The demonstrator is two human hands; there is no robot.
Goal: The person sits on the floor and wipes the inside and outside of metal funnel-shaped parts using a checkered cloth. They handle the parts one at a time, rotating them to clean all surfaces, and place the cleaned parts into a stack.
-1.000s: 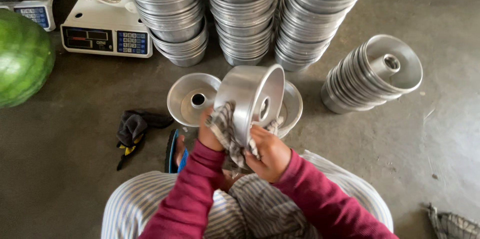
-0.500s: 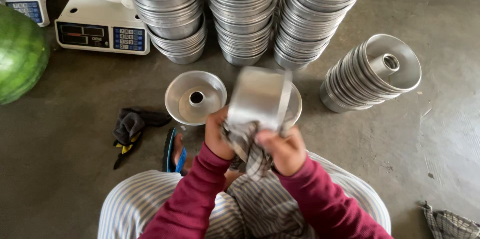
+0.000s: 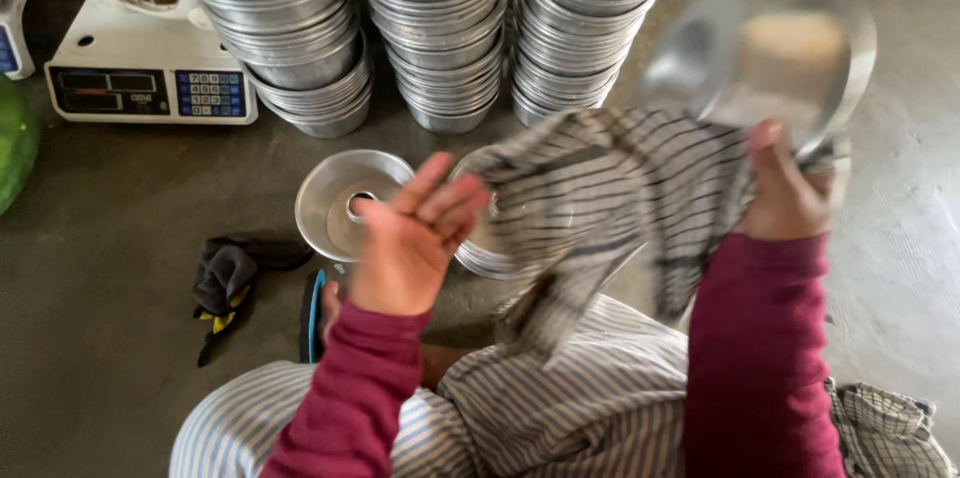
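Head view looks down on both hands raised over the lap. The right hand (image 3: 790,193) grips a shiny metal ring pan (image 3: 765,63) by its lower rim, fingers closed on the edge together with one end of a striped cloth (image 3: 610,208); the pan is blurred and tilted, up and to the right of the body. The left hand (image 3: 410,238) is open, fingers spread and empty, palm up, just beside the loose end of the cloth, which hangs between the two hands.

To wipe the pan well, the open hand should probably gather the hanging cloth into a pad, while the right keeps a firm hold on the rim so the slick metal does not slip; the centre tube likely needs a fold of cloth pushed through.

Below the left hand a second ring pan (image 3: 345,203) lies on the floor (image 3: 120,238), another partly hidden under the cloth. Tall stacks of pans (image 3: 440,28) stand behind, a weighing scale (image 3: 150,78) to their left, dark gloves (image 3: 230,278) near the knee.
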